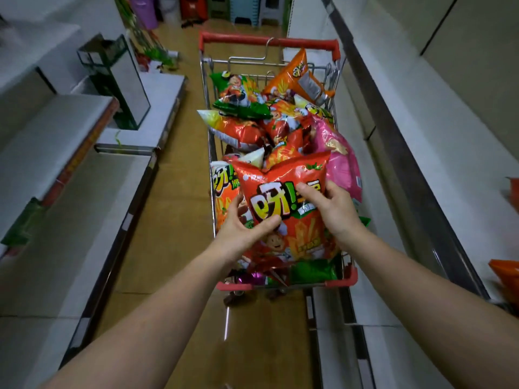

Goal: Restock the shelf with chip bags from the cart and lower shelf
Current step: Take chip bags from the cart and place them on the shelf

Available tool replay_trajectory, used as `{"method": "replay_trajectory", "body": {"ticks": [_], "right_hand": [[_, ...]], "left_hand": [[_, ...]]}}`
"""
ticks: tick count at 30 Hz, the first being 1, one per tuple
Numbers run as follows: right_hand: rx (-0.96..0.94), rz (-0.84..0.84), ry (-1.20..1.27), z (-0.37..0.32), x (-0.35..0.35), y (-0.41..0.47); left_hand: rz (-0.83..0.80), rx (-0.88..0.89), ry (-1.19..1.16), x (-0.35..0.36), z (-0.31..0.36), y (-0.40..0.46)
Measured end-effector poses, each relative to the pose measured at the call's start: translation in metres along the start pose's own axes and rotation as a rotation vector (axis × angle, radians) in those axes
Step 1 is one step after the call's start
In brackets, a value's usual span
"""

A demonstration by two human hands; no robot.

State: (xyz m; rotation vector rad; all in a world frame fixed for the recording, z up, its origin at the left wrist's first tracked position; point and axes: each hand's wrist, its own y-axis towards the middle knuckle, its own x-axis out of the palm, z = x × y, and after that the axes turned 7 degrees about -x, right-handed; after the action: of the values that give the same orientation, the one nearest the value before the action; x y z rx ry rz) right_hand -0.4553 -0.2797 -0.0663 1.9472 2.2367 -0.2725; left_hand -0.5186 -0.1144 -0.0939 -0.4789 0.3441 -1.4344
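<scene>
A red-handled shopping cart (269, 40) stands in the aisle in front of me, piled with several chip bags in red, green, orange and pink. On top at the near end lies a large red chip bag (283, 178) with a cartoon face and fries printed on it. My left hand (241, 228) grips its left edge, thumb across the front. My right hand (331, 209) holds its right side, fingers curled over the front. A pink bag (339, 155) lies just right of it, an orange bag (297, 77) stands at the far end.
White shelves (438, 153) run along the right, with an orange bag (505, 273) at the right edge. On the left are more white shelves (56, 153) and a glass tank (120, 80). Plastic stools (247, 9) stand at the aisle's far end.
</scene>
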Motion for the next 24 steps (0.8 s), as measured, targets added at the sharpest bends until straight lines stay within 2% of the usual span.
{"method": "replay_trajectory", "body": {"ticks": [2, 5, 9, 12, 14, 16, 20, 24], "right_hand": [[0.021, 0.007, 0.055, -0.014, 0.012, 0.010], [0.033, -0.046, 0.007, -0.030, 0.032, 0.027], [0.009, -0.079, -0.085, -0.050, 0.045, 0.052], [-0.026, 0.058, -0.192, -0.054, 0.042, 0.082], [0.006, 0.111, -0.394, -0.047, 0.035, 0.107], [0.092, 0.063, -0.532, -0.035, 0.033, 0.131], [0.303, -0.105, -0.628, -0.015, 0.041, 0.159], [0.343, -0.223, -0.799, 0.000, 0.046, 0.170]], "left_hand": [[-0.044, 0.029, -0.003, -0.010, 0.007, 0.005], [-0.052, 0.067, -0.043, -0.024, 0.023, 0.012], [0.131, 0.055, -0.191, -0.046, 0.039, 0.027], [0.256, 0.013, -0.276, -0.061, 0.042, 0.043], [0.289, 0.004, -0.296, -0.065, 0.044, 0.054], [0.307, -0.012, -0.297, -0.068, 0.043, 0.067], [0.331, -0.042, -0.276, -0.068, 0.038, 0.089], [0.315, -0.074, -0.281, -0.064, 0.038, 0.098]]}}
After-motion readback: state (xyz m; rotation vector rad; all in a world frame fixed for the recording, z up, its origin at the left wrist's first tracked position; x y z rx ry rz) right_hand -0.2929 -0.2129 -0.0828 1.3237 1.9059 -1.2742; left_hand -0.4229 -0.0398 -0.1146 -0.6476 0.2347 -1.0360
